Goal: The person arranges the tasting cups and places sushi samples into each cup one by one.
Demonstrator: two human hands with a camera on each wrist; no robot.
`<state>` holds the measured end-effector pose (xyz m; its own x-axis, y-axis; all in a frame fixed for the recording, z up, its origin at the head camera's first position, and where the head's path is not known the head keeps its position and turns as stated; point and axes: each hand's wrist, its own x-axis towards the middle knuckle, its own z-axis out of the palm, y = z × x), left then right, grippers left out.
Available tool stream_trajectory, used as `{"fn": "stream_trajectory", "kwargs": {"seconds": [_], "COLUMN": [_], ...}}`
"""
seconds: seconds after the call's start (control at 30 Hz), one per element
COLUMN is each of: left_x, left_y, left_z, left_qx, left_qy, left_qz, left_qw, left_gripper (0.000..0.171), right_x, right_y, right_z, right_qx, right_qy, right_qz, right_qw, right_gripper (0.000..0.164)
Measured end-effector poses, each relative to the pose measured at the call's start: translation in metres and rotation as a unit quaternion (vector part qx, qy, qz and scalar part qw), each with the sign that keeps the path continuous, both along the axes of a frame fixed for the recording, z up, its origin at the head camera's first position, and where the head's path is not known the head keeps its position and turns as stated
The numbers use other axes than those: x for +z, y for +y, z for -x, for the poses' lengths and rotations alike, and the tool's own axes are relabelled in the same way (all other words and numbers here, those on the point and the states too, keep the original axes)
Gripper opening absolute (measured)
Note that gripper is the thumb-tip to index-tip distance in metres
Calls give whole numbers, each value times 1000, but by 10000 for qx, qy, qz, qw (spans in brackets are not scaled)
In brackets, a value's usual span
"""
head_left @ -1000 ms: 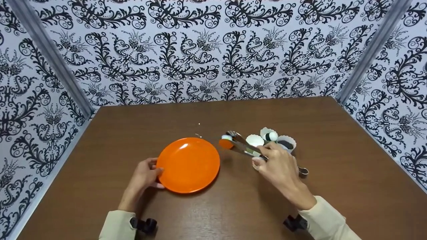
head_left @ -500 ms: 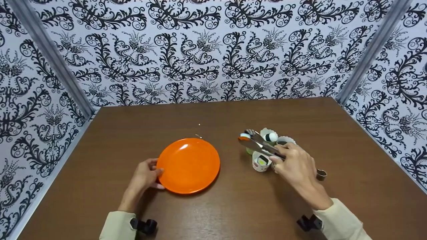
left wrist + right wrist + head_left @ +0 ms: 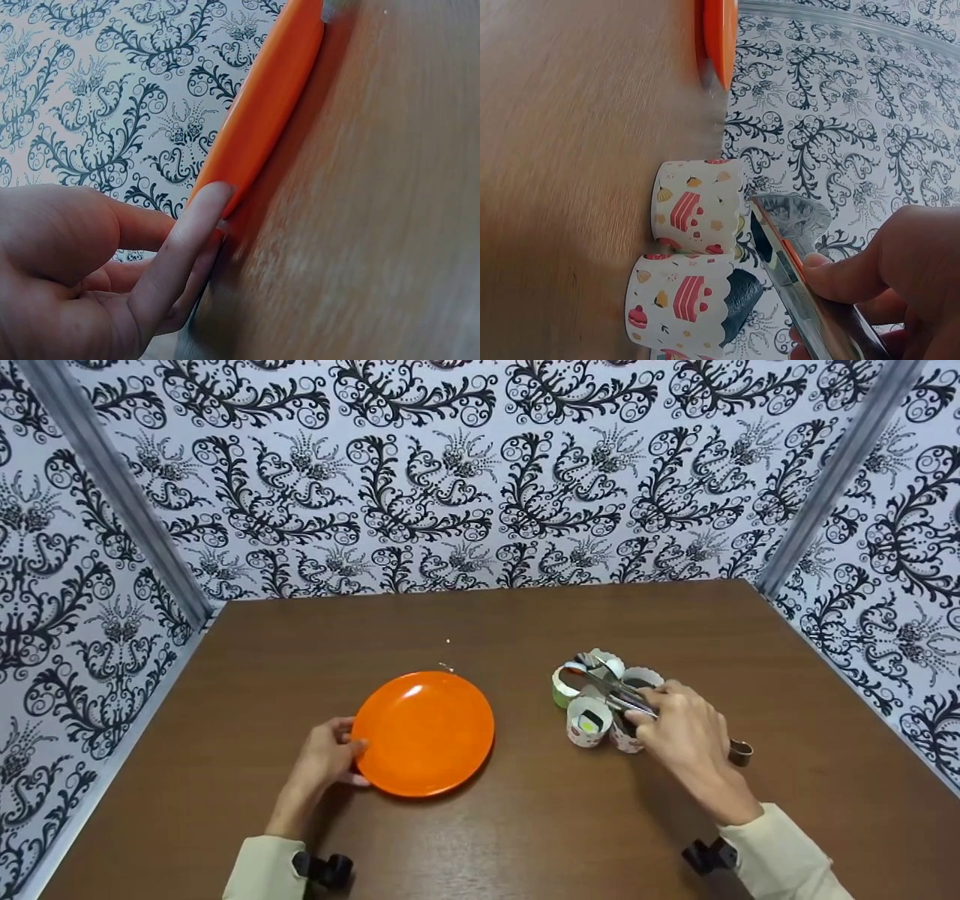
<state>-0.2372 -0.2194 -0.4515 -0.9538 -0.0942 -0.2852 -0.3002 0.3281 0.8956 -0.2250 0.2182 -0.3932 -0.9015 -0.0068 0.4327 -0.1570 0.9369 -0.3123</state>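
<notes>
My left hand [image 3: 324, 754] holds the left rim of an orange plate [image 3: 424, 733], one digit over the edge; the left wrist view shows fingers [image 3: 180, 251] at the rim. My right hand [image 3: 686, 735] grips metal tongs [image 3: 624, 695] partway along their arms. Between the tong tips is a small orange-and-white piece that looks like toy sushi [image 3: 576, 667]. The tips are over the green paper cup [image 3: 559, 690]. In the right wrist view, only an orange sliver [image 3: 791, 251] of the piece shows between the tong arms [image 3: 791, 289].
Several paper cups cluster on the brown table [image 3: 510, 825]. The front cup [image 3: 587, 735] holds a black-wrapped piece with a yellow-green centre; a dark piece [image 3: 741, 298] sticks out of another. Small crumbs [image 3: 447, 666] lie behind the plate. Patterned walls [image 3: 480, 495] enclose the table.
My right hand has carried the tongs and the orange-and-white piece rightward, from beside the plate to over the cups. The left hand and plate stay in place.
</notes>
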Motion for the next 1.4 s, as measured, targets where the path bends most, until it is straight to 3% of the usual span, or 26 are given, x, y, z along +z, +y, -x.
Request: {"fn": "stream_trajectory", "kwargs": {"seconds": [0.43, 0.67, 0.87, 1.07, 1.17, 1.4], "left_x": [-1, 0, 1, 2, 2, 3], "left_y": [1, 1, 1, 2, 1, 1], "left_z": [0, -1, -2, -1, 0, 0], "left_qx": [27, 58, 50, 31, 32, 5], "left_qy": [97, 27, -1, 77, 132, 8], "left_qz": [-27, -63, -67, 25, 4, -12], "left_qw": [9999, 10000, 10000, 10000, 9999, 10000], "left_gripper": [50, 50, 51, 49, 48, 48], "right_x": [2, 12, 23, 29, 30, 34], "right_y": [-2, -4, -6, -10, -11, -14], "right_z": [9, 13, 15, 15, 15, 18], "right_qx": [-44, -35, -54, -18, -24, 5], "right_qy": [-195, -317, -449, -461, -512, -658], "right_qz": [-232, -281, -307, -518, -618, -744], "right_qw": [9995, 9991, 9985, 9976, 9968, 9951], "right_gripper": [24, 10, 24, 9, 14, 6]}}
